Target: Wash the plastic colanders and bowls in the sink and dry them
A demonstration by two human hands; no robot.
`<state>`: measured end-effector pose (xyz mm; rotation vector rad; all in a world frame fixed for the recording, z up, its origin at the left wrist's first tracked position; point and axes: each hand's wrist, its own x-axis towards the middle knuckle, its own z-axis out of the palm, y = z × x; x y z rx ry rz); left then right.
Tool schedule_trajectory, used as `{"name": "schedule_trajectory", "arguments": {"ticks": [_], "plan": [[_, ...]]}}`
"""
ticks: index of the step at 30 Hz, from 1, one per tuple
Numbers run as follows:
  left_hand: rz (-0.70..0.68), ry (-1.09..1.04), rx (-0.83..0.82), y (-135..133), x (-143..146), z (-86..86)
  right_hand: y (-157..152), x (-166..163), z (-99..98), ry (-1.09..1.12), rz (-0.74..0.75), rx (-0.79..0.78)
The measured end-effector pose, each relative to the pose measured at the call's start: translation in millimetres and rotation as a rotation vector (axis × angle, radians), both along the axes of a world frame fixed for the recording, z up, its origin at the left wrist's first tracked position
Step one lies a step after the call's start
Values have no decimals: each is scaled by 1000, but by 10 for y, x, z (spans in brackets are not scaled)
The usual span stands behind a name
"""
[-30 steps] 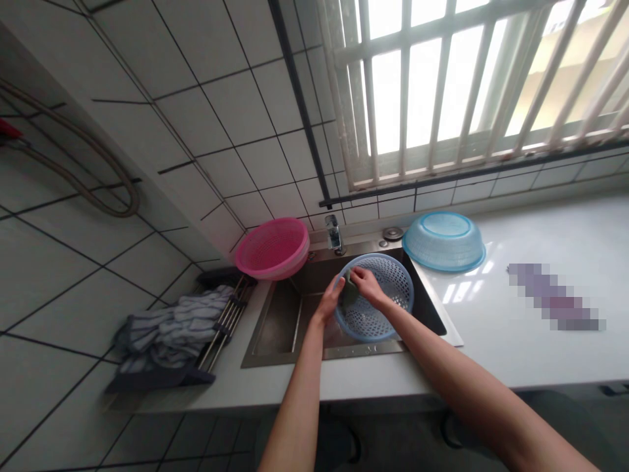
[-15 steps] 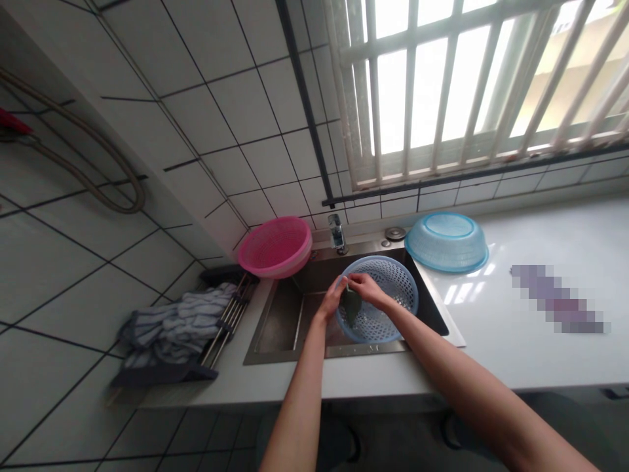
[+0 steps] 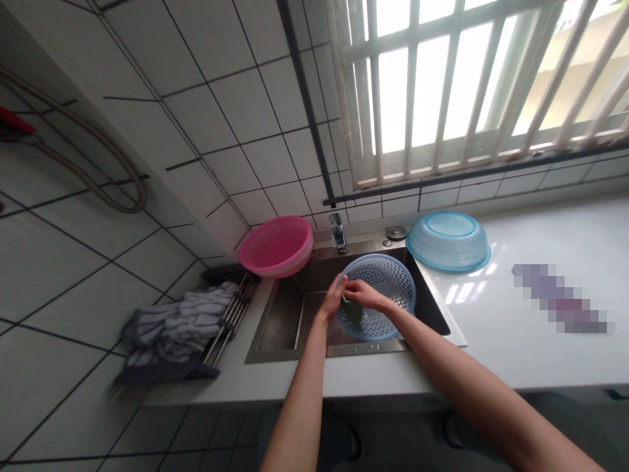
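Over the left side of a light-blue plastic colander [image 3: 396, 275], my hands are close together at a dark green leaf [image 3: 354, 316]. My left hand [image 3: 334, 299] is closed near the colander's rim, gripping the leaf's pale stem end. Closed too, my right hand [image 3: 364, 294] pinches the leaf close to its stem from the other side. The leaf's broad part hangs down into the colander. My fingers partly hide the stem. The colander sits in the right part of the steel sink [image 3: 280, 324].
Behind the sink stands a chrome faucet [image 3: 337, 231]. A pink basket [image 3: 278, 249] rests at the back left corner, and an upturned blue translucent basin [image 3: 448, 242] on the right counter. A striped cloth [image 3: 181, 324] lies by a metal rack [image 3: 226, 322] at left. Farther right is a blurred item [image 3: 560, 298].
My right hand has shifted slightly left and down, closer to my left hand. The leaf has turned, its tip now pointing more to the right. The colander has barely moved.
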<state>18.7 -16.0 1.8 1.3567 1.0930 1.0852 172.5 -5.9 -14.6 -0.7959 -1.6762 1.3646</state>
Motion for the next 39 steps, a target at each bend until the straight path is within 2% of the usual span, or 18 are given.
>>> {"name": "schedule_trajectory", "arguments": {"ticks": [5,7,9,13,15,17,20,22,24,28,30,32,36,39], "plan": [[-42,-22,-42,-17,23,8,172,189,27,225,-463,-94],[-62,-28,-47,-26,27,11,208,246,30,265,-538,-120],[-62,-25,-42,-28,23,9,188,244,28,231,-468,-105],[-29,2,-17,-11,7,-9,58,121,32,79,-90,-22],[-14,3,-14,-4,3,-11,23,78,40,51,-22,-4],[-16,-1,-7,-5,5,-7,38,86,48,63,-115,-7],[-45,-1,-1,-15,11,-3,110,167,57,135,-361,-53],[-72,-6,-17,-17,9,-14,138,213,64,178,-440,-80],[-75,-11,-21,-12,-2,-34,123,213,72,171,-392,-70],[14,-15,-27,8,-28,-54,13,76,74,83,-78,-2],[40,-30,-46,9,-26,-40,-13,11,62,79,-22,25],[45,-41,-54,0,-12,-16,10,0,44,86,-115,46],[2,-43,-50,-28,21,12,138,118,14,126,-452,0],[-25,-24,-45,-31,19,0,179,189,14,170,-512,-48]]}}
